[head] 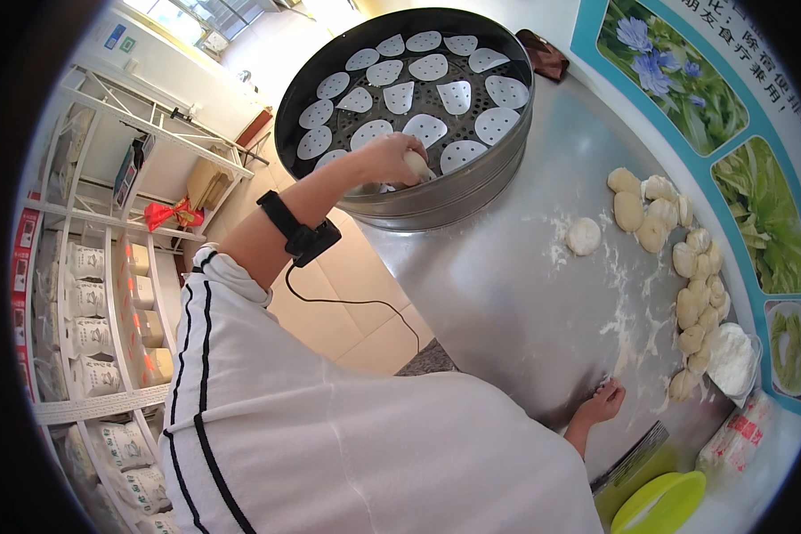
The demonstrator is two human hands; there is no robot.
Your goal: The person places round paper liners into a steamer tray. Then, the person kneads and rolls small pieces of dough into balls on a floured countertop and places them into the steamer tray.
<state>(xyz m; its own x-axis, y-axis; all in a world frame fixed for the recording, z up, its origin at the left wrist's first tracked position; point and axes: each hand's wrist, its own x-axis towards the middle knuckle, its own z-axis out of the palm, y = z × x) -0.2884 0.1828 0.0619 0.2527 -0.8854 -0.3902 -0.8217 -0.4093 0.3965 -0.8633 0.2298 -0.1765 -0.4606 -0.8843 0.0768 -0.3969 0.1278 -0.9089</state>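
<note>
My left hand (399, 159) reaches over the near rim of a round metal steamer (440, 200). Its fingers grip a pale dough bun (415, 164) low inside the steamer. Perforated white paper liners (428, 67) are spread over the holed steamer floor, some with folded edges. My right hand (602, 402) is at the steel worktable (507, 294), its fingers curled and nothing visible in them. A single flattened dough round (583, 236) lies on floured steel beyond it. Several dough pieces (697, 294) are clustered along the right side.
A bag of white flour (733, 359), a plastic-wrapped package (737, 434), a dough scraper or blade (631, 460) and a lime-green bowl (667, 500) lie at the right. A printed board (584, 40) borders the table. Shelves with packets (93, 300) stand left. A cable (347, 302) hangs from my left armband.
</note>
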